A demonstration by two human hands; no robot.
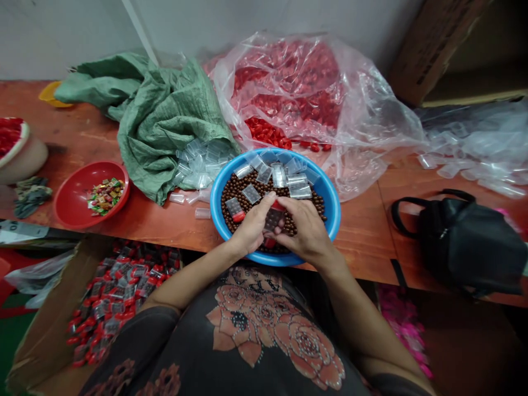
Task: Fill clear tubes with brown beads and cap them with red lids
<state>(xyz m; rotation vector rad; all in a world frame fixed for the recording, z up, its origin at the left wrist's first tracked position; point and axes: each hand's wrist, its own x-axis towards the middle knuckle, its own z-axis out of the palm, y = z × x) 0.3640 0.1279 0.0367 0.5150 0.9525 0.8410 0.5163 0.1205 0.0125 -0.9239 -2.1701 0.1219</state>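
Note:
Over a blue basin (336,212), my left hand (252,226) grips a small clear plastic box (273,220) that looks filled with brown balls and has a red cap at its top. My right hand (306,230) closes on the same box from the other side, thumb and fingers at the cap. Small round brown balls (227,192) fill the basin. On them lie several clear boxes (279,175) without caps and one filled box with a red cap (235,209). Another red piece (270,242) shows just below my hands, partly hidden.
Behind the basin sits a clear bag (289,77) of red caps, beside a green sack (165,115) and loose clear boxes (202,159). A red bowl (68,203) of wrapped sweets stands left, a black bag (470,242) right. Below is a carton (49,330) of capped boxes.

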